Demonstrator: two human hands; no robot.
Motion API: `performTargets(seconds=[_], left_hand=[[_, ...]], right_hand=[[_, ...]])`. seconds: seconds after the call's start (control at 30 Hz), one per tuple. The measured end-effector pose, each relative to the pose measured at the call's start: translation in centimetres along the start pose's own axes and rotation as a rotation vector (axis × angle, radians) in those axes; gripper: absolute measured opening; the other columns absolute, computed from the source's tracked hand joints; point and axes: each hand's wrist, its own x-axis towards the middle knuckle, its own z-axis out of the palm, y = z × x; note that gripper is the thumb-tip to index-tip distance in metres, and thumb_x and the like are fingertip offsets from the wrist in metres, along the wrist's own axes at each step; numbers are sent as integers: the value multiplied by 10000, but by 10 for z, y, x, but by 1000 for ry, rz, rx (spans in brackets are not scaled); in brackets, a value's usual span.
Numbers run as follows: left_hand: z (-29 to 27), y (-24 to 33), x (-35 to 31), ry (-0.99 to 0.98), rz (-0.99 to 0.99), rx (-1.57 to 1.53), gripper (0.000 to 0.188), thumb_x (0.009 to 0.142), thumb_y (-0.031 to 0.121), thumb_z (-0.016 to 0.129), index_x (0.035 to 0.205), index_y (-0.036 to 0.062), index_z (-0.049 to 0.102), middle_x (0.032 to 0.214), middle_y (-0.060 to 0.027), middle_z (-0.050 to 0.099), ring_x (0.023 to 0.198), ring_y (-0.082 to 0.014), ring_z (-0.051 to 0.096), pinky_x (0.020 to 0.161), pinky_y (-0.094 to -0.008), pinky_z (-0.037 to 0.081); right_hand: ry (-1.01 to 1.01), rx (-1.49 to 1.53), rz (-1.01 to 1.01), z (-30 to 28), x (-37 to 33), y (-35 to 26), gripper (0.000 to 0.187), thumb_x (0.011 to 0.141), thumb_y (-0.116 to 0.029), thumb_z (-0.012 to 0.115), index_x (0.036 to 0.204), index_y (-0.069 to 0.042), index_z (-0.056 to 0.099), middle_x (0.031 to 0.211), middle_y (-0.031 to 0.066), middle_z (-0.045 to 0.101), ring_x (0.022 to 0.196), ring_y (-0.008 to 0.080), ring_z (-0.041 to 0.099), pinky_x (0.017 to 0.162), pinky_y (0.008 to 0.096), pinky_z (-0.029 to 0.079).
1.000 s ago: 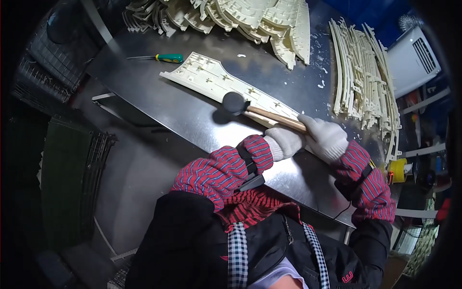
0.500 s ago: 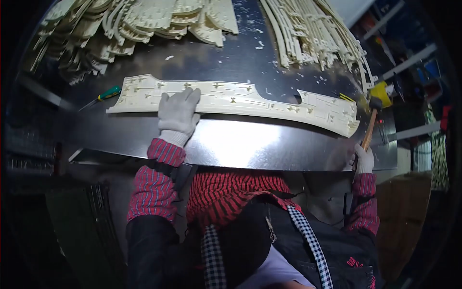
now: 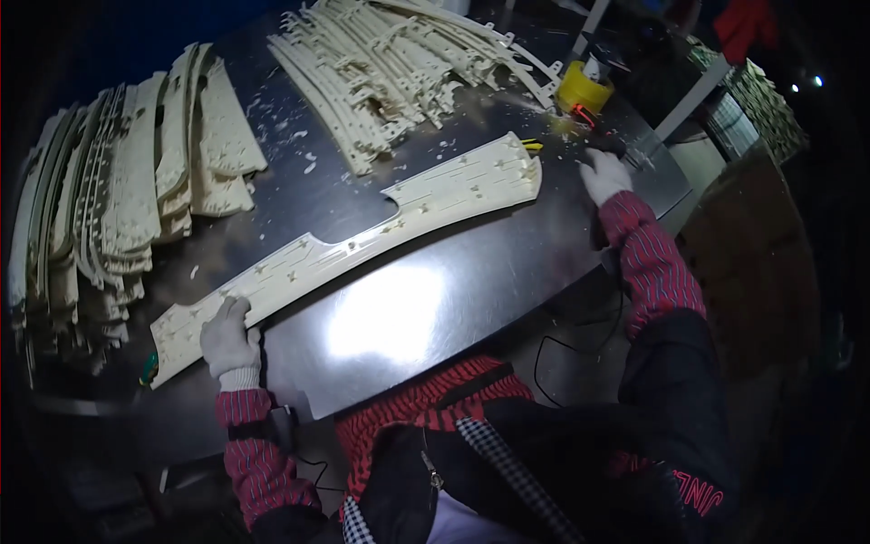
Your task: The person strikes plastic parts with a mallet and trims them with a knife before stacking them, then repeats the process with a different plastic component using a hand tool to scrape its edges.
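Note:
A long cream plastic panel (image 3: 362,240) lies slanted across the metal table, with a cutout in its far edge and small fittings over its face. My left hand (image 3: 228,340), in a pale knitted glove, rests on the panel's near left end with its fingers laid out on it. On the right, past the panel's other end, my gloved right hand (image 3: 607,177) is stretched over the table with fingers apart. Beside those fingers is a dark blurred shape that I cannot make out. The green handle of a screwdriver (image 3: 149,370) peeks out at the panel's left corner.
Stacked cream panels (image 3: 136,172) fill the left side of the table. Thin cream strips (image 3: 390,72) are piled at the back. A yellow tape roll (image 3: 584,88) stands at the far right, and a brown carton (image 3: 748,272) is beyond the table's right edge.
My view has turned, so the table and panel now look slanted. My right hand has moved forward over the table, and the hammer it held no longer shows in it. My left hand stays on the panel.

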Motion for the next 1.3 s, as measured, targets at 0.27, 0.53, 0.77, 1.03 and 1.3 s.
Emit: performTargets(seconds=[0.27, 0.53, 0.77, 1.03, 1.3], left_hand=[[34, 57, 23, 368, 244, 147, 661, 809, 301, 729, 1402, 112, 506, 1515, -182, 424, 1408, -411, 372, 1151, -588, 284], [29, 123, 60, 199, 603, -50, 715, 833, 479, 657, 1387, 67, 475, 1398, -204, 477, 1307, -411, 429, 1078, -624, 315], [11, 7, 3, 185, 158, 166, 743, 801, 459, 691, 1380, 51, 469, 1369, -207, 486, 1285, -408, 429, 1056, -600, 327], [21, -50, -21, 295, -216, 234, 666, 747, 400, 745, 1285, 68, 538, 1284, -158, 527, 1206, -378, 463, 1043, -579, 335], [11, -52, 9, 191, -346, 128, 610, 610, 264, 791, 1179, 121, 626, 1110, -38, 605, 1142, -272, 532, 1029, -518, 354]], right_hand=[[4, -31, -498, 45, 67, -60, 463, 925, -382, 552, 1324, -150, 599, 1315, 122, 607, 1212, 352, 575, 1024, 446, 463], [-317, -16, -89, 89, 96, -50, 448, 921, -394, 563, 1228, -76, 637, 1192, 224, 668, 1120, 398, 630, 972, 474, 490], [-257, -14, 113, 97, 88, 75, 556, 834, -350, 646, 1255, 12, 610, 1182, 299, 650, 1135, 421, 623, 980, 430, 479], [-23, 448, 121, 57, 61, 8, 454, 825, -177, 645, 1231, 16, 579, 1161, 207, 668, 992, 262, 671, 855, 376, 517], [-475, 713, -847, -43, -27, -266, 490, 952, -118, 559, 1427, -12, 500, 1300, 164, 625, 1199, 269, 592, 1071, 342, 416]])
